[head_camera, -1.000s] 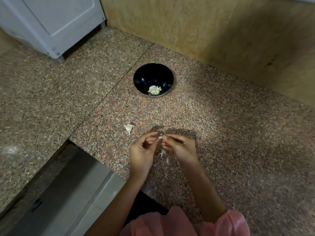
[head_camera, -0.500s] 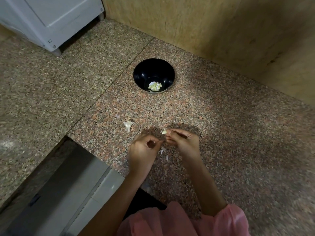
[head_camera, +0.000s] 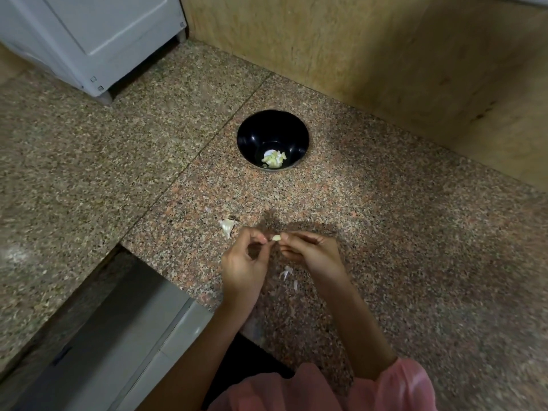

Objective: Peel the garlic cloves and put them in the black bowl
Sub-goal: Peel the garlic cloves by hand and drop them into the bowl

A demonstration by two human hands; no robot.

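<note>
Granite counter (head_camera: 400, 232): your left hand (head_camera: 241, 264) and right hand (head_camera: 312, 252) are pinching the clove (head_camera: 276, 237); bowl (head_camera: 252, 134) is sitting straight beyond it.

glossy black bowl (head_camera: 246, 137), speckled granite counter (head_camera: 385, 232)

Speckled pink-brown granite tabletop (head_camera: 415, 232) fills the view, a dark straight seam (head_camera: 207, 149) cutting across it. Behind, a mottled tan wall panel (head_camera: 355, 48). Far left, a white boxy appliance (head_camera: 98, 34). Below the near edge, a pale grey cabinet front (head_camera: 124, 336). Light is dim and warm.
</note>
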